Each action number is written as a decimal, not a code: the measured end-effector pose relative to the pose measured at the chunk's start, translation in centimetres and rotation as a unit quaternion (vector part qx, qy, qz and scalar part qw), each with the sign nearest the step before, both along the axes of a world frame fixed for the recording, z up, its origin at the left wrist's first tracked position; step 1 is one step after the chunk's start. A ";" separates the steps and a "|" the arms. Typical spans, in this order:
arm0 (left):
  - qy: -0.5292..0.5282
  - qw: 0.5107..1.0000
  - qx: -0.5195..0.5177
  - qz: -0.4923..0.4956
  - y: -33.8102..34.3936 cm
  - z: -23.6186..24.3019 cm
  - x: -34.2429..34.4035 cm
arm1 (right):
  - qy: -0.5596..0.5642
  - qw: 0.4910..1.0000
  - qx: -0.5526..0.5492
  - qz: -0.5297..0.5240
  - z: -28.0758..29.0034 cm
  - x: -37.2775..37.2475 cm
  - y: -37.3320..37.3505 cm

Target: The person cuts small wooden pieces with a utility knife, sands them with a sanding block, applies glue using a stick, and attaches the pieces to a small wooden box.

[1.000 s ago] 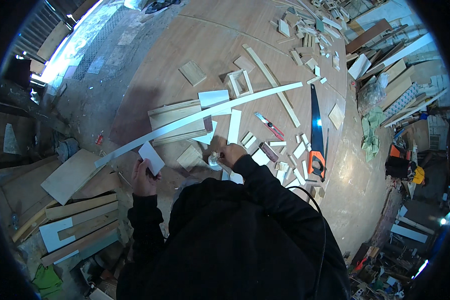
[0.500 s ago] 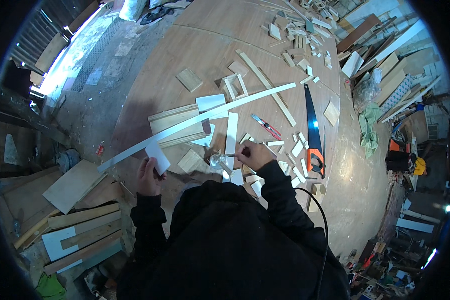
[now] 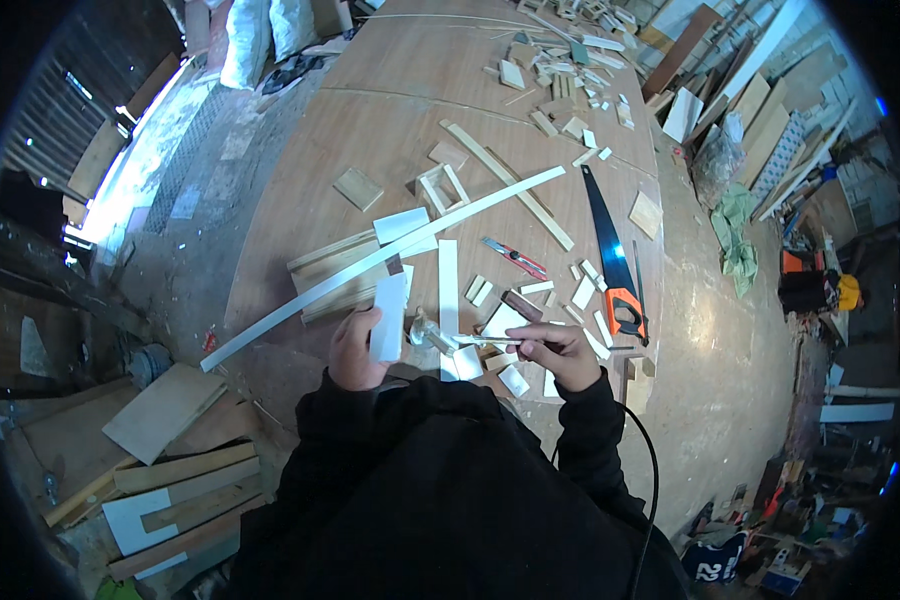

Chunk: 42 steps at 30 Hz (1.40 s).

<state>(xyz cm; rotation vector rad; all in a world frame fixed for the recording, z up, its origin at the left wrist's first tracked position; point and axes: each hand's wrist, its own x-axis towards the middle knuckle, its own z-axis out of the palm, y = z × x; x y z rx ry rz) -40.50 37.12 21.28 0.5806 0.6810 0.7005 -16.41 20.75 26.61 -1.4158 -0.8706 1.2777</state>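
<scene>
My left hand (image 3: pixel 354 355) grips a small white rectangular board (image 3: pixel 390 318), tilted up over the near edge of the table. My right hand (image 3: pixel 560 355) pinches a thin stick (image 3: pixel 487 340) that points left toward the board; its tip is too small to make out, and a gap lies between the two. Between my hands stands a small clear container (image 3: pixel 425 330), its contents unclear. Beyond it a white strip (image 3: pixel 448 285) lies flat on the table. Small white and bare wood offcuts lie around my right hand.
A long white strip (image 3: pixel 390 250) crosses the table diagonally over stacked boards. A red utility knife (image 3: pixel 515 258) and a handsaw (image 3: pixel 615 260) with an orange handle lie to the right. Farther off are a small wooden frame (image 3: pixel 440 188) and piled offcuts. A black cable (image 3: pixel 653 455) runs beside my right arm.
My left hand has brought the white board rightward, closer to the middle. My right hand has drawn the stick away from the clear container, moving right. The view has shifted slightly.
</scene>
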 end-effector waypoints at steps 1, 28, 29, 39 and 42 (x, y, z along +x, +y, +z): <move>0.008 1.000 -0.008 -0.010 -0.5 1.7 1.4 | -0.014 0.999 0.035 -0.023 0.6 -0.2 -0.7; -0.068 0.987 0.021 -0.146 -14.6 9.4 14.0 | -0.094 0.961 0.214 -0.148 5.7 3.2 -15.2; -0.076 0.987 0.022 -0.141 -14.9 9.7 14.2 | -0.112 0.960 0.219 -0.135 5.7 3.3 -15.3; -0.110 0.979 0.054 -0.160 -15.9 9.9 13.6 | -0.093 0.958 0.242 -0.125 6.2 3.2 -15.5; -0.131 0.979 0.030 -0.155 -15.8 10.0 13.5 | -0.153 0.950 0.242 -0.124 6.1 3.0 -14.9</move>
